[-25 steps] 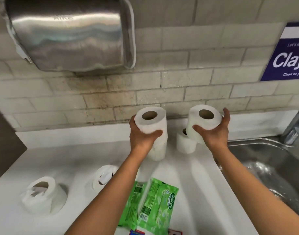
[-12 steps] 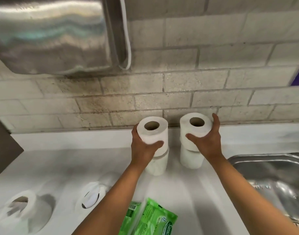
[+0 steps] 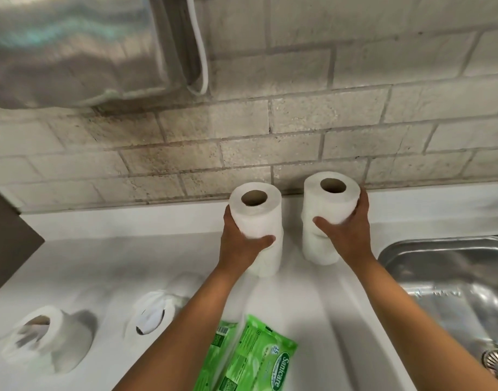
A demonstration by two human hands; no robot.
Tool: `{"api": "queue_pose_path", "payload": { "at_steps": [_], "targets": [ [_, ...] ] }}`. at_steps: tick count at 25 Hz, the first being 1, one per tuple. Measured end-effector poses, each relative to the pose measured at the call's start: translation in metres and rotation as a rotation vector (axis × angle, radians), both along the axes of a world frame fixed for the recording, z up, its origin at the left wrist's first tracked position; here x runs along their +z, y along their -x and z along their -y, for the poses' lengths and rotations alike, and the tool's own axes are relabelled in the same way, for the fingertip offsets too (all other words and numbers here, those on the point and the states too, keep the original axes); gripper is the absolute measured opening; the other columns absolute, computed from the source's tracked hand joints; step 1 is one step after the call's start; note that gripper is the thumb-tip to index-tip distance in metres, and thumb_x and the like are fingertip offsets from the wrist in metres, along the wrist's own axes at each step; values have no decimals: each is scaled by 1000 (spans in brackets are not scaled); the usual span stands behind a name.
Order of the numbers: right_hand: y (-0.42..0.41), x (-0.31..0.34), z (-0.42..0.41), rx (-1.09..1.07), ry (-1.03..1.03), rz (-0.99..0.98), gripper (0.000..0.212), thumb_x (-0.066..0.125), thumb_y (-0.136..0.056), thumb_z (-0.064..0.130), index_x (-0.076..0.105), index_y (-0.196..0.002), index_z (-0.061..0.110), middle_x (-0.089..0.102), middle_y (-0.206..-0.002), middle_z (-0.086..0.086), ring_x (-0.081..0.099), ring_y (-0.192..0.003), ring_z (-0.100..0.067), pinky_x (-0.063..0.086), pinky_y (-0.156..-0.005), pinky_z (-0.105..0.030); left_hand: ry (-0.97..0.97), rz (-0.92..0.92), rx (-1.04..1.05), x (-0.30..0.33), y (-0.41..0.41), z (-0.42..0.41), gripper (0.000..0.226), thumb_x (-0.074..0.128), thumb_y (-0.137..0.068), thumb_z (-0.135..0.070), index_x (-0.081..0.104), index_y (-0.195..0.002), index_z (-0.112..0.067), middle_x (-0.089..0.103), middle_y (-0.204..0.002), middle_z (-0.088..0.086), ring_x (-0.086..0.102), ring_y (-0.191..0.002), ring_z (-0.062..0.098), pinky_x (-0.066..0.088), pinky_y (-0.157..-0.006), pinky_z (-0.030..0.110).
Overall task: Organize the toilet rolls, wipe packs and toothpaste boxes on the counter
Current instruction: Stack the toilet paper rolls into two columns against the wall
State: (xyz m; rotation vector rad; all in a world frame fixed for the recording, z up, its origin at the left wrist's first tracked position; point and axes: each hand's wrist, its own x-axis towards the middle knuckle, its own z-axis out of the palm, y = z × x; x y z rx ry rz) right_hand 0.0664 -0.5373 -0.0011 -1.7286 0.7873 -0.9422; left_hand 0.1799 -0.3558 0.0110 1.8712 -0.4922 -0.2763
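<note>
At the far edge of the white counter (image 3: 312, 320), against the tiled wall (image 3: 298, 122), the left hand (image 3: 242, 244) wraps round the upper toilet roll (image 3: 256, 213) of a two-high stack, thumb across its near side, the lower roll (image 3: 266, 263) beneath. Just to the right, the right hand (image 3: 346, 235) grips the top roll (image 3: 329, 198) of a second stack. Two green wipe packs (image 3: 253, 359) lie near, between the forearms. Two loose rolls (image 3: 44, 340) stand at near left. A steel sink (image 3: 453, 283) lies right.
</note>
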Motion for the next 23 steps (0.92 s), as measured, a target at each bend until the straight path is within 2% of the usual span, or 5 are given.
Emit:
{"api": "queue_pose_path", "payload": {
  "at_steps": [6,11,15,19,23],
  "targets": [
    [26,-28,-14,-51,-143,-59,96,79,-69,10,20,-145,16,40,-141,-6,43,-126,-22,37,-97,-29,-148,-121,-24,-3,16,-15,91,76,-69,-7,22,-141,-14,49,-126,2,48,-125,29,41,-88,30],
    [54,-48,-42,-190,-194,15,65,66,-79,0,35,-135,8,46,-113,-6,48,-100,-24,49,-90,-47,-145,-150,66,3,47,-36,86,69,-78,-14,18,-147,-15,40,-143,10,49,-121,26,43,-96,33],
    [65,-45,-78,-135,-162,29,50,61,-81,-2,43,-127,6,49,-106,-6,49,-92,-24,46,-76,-36,-95,-136,-3,12,74,-72,52,65,-81,-12,49,-130,-17,54,-130,1,60,-102,20,46,-80,21],
    [58,-40,-127,30,-126,1,42,60,-82,-2,48,-121,7,52,-104,-6,50,-90,-22,43,-73,-32,-40,-162,10,19,91,-119,38,64,-84,-8,56,-120,-17,56,-114,-6,58,-80,3,42,-53,-1],
    [47,-32,-173,160,-83,-5,39,61,-82,-1,52,-118,10,54,-102,-4,49,-89,-20,42,-66,-16,21,-139,41,29,90,-161,30,63,-83,-4,61,-110,-18,60,-104,-5,55,-69,3,41,-54,1]
  ]
}}
